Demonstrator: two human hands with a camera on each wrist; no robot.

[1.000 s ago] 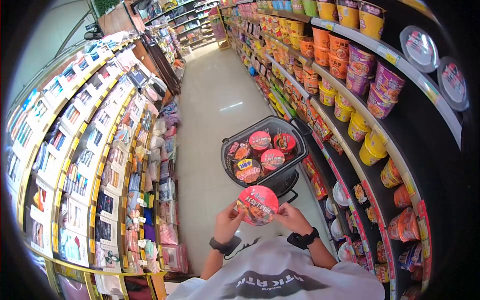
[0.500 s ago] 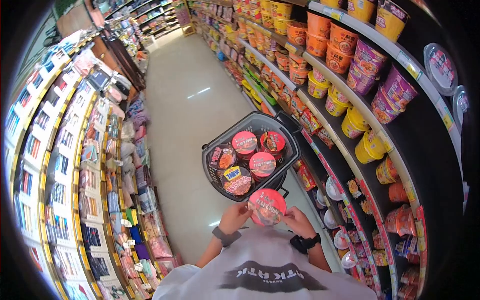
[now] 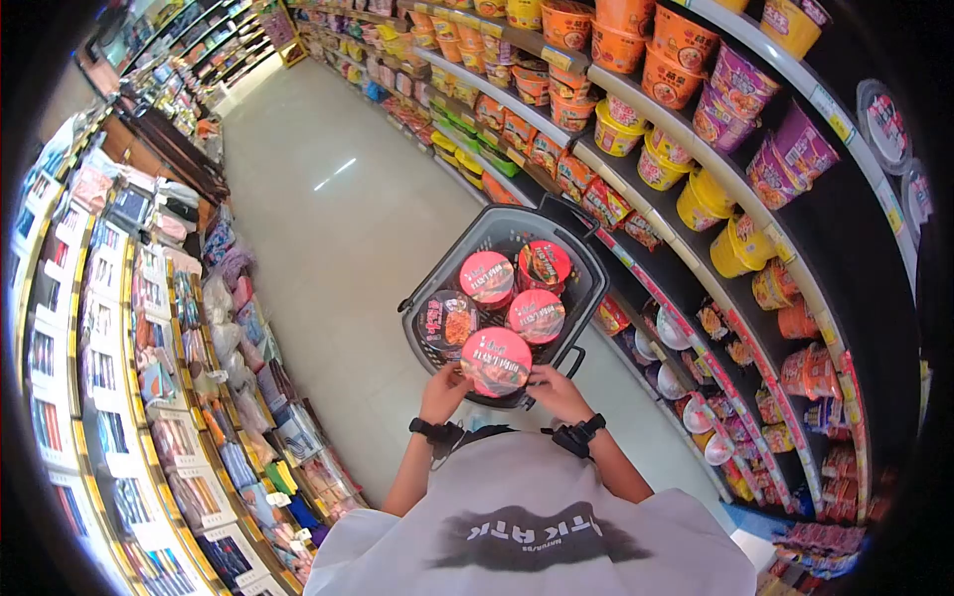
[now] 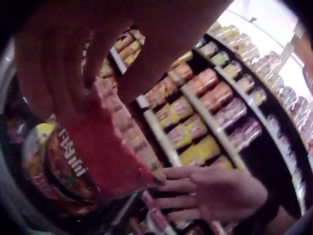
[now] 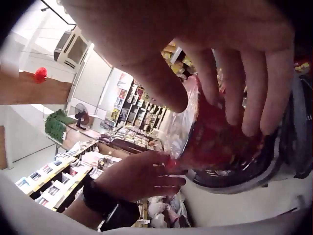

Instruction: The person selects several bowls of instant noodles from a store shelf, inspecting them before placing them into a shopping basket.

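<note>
Both my hands hold a red-lidded instant noodle cup (image 3: 496, 362) between them, over the near end of a dark shopping basket (image 3: 422, 298). The left hand (image 3: 445, 393) grips its left side; the right hand (image 3: 560, 393) has its thumb and fingers around the right side. Inside the basket stand several more noodle cups: red-lidded ones (image 3: 487, 279) and a dark-lidded one (image 3: 446, 323). In the left wrist view a cup with a dark picture label (image 4: 68, 166) shows beside the held cup's red side (image 4: 117, 156).
Shelves of noodle cups, with yellow tubs (image 3: 704, 202) and orange tubs (image 3: 681, 60), run along the right. Racks of packaged goods (image 3: 129, 427) line the left. A pale floor aisle (image 3: 308, 219) stretches ahead. The basket's handle (image 3: 568, 363) sticks out on its near right side.
The held noodle cup has moved forward from in front of my shirt to over the basket's near end, and it now covers the yellow-marked lid there. The head view has swung to the right.
</note>
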